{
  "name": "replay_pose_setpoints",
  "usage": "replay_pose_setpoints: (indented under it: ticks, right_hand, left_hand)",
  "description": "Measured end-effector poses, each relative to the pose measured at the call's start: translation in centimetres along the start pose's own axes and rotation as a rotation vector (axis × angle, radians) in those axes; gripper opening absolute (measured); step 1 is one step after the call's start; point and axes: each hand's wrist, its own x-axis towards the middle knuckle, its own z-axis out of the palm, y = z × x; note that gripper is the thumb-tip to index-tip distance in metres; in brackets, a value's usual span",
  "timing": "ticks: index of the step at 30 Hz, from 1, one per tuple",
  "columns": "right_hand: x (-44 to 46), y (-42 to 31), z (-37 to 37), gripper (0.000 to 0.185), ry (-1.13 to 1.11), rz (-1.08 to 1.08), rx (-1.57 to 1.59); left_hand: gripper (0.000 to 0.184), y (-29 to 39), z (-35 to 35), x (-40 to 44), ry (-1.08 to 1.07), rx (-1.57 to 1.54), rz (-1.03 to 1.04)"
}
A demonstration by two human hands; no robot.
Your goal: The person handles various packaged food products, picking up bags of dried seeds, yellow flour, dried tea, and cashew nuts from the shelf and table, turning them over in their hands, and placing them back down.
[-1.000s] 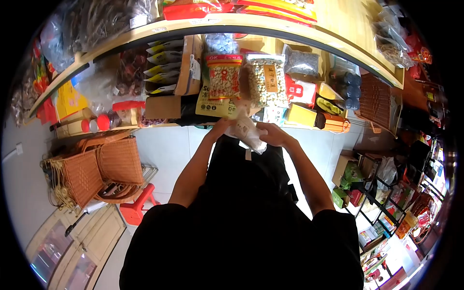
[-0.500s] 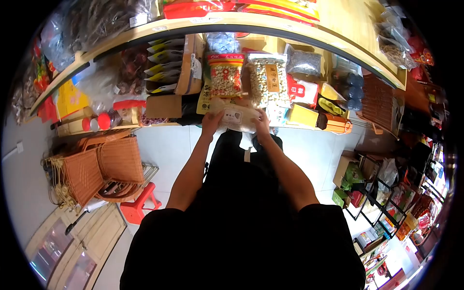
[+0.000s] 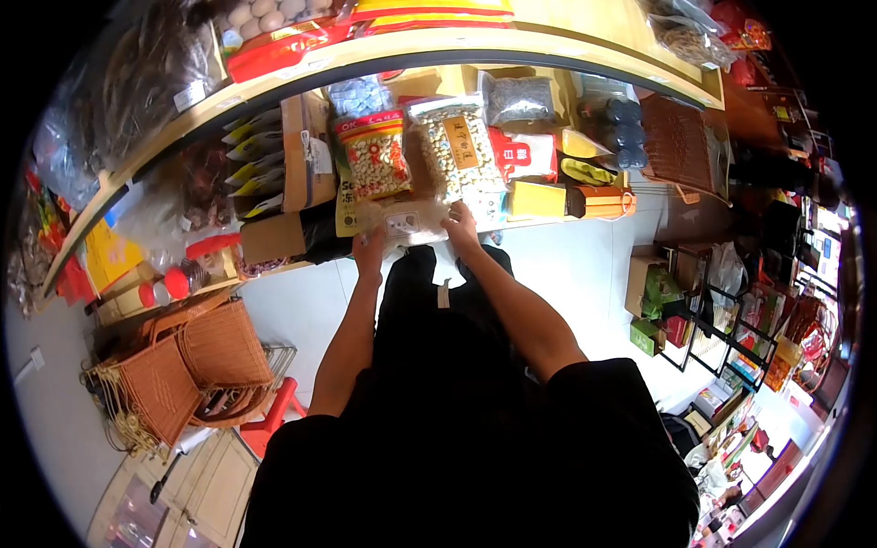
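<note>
Between my hands is a clear plastic bag (image 3: 416, 226) of pale contents, with a white label on its face. Its contents are too blurred to name. My left hand (image 3: 369, 248) grips its left end and my right hand (image 3: 459, 222) holds its right end. The bag is at the front edge of the lower shelf; I cannot tell whether it rests there. Just behind it stand a red-topped bag of pale nuts or kernels (image 3: 376, 162) and a larger clear bag of similar pieces (image 3: 454, 151) with a brown label.
A cardboard box (image 3: 307, 151) of yellow-and-black packets stands left on the shelf. Red-and-white packets (image 3: 528, 155) and bottles (image 3: 628, 132) stand right. The upper shelf's edge (image 3: 438, 47) overhangs these goods. Wicker chairs (image 3: 224, 342) and a red stool (image 3: 272, 420) are at lower left.
The view has turned, so the shelf goods appear shifted left and tilted. Both hands keep hold of the labelled bag, now at the shelf's front edge.
</note>
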Motion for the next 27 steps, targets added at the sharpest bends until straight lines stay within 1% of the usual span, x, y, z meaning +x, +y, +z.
replay_pose_setpoints:
  ticks: [2,3,5,6,8,9,10,12,13,14,16,20,21,22,23,24,25,26,27]
  right_hand:
    - [0.1,0.7,-0.6,0.063,-0.113,-0.115,-0.26]
    - [-0.1,0.6,-0.4,0.064,-0.137,-0.022,-0.24]
    - [-0.8,0.4,-0.5,0.066,-0.102,0.003,-0.22]
    - [-1.2,0.4,-0.6,0.068,-0.082,0.024,-0.208]
    - [-2.1,0.2,-0.8,0.069,-0.058,-0.012,-0.201]
    - [-2.5,0.4,-0.8,0.069,-0.044,-0.047,-0.188]
    - [-2.7,0.6,-0.9,0.068,-0.031,-0.082,-0.176]
    - [-2.9,0.5,-1.4,0.065,-0.048,-0.072,-0.173]
    - [-3.0,0.2,-1.8,0.064,-0.094,-0.045,-0.206]
    - [-3.3,0.0,-2.2,0.062,-0.139,-0.017,-0.239]
    - [-3.5,0.3,-3.3,0.061,-0.135,0.002,-0.214]
    - [-3.8,1.0,-5.7,0.058,-0.15,0.062,-0.167]
    - [-3.3,1.9,-6.2,0.061,-0.211,0.102,-0.166]
    - [-3.2,2.3,-6.2,0.061,-0.197,0.1,-0.157]
    - [-3.5,2.9,-5.9,0.063,-0.236,0.122,-0.156]
    - [-3.6,3.4,-5.5,0.066,-0.273,0.144,-0.151]
    - [-3.6,3.9,-5.1,0.074,-0.328,0.195,-0.088]
    - [-3.6,4.2,-4.2,0.074,-0.314,0.193,-0.07]
    - [-3.5,5.0,-3.1,0.076,-0.303,0.153,-0.079]
  left_hand:
    - [0.052,0.4,0.1,-0.3,-0.01,-0.034,0.022]
    - [0.052,0.6,0.3,-0.3,-0.022,-0.028,0.026]
    - [0.049,1.0,0.5,-0.2,-0.02,0.099,0.077]
    - [0.049,1.4,0.7,-0.2,-0.033,0.105,0.081]
    - [0.044,2.3,1.0,-0.2,-0.031,0.212,0.08]
    - [0.041,2.0,0.9,0.2,-0.028,0.259,0.129]
    - [0.041,1.7,0.8,0.6,-0.036,0.263,0.134]
    - [0.043,1.1,0.2,1.3,-0.032,0.426,0.167]
    - [0.047,0.7,-0.3,2.0,-0.062,0.566,0.153]
    - [0.047,0.1,-0.8,2.5,-0.07,0.574,0.158]
    - [0.048,-0.9,-1.5,3.0,-0.043,0.673,0.172]
    - [0.048,-3.5,-3.0,4.0,-0.082,0.669,0.209]
    - [0.045,-4.3,-3.3,4.3,-0.08,0.611,0.162]
    - [0.043,-4.5,-3.1,4.4,-0.079,0.552,0.115]
    - [0.037,-4.6,-3.0,4.5,-0.07,0.568,0.044]
    - [0.037,-4.8,-2.9,4.7,-0.08,0.584,0.051]
    - [0.034,-4.9,-2.7,4.8,-0.05,0.631,0.085]
    - [0.031,-4.9,-2.5,5.1,-0.02,0.676,0.122]
    - [0.026,-3.0,-1.3,3.1,0.046,0.816,0.278]
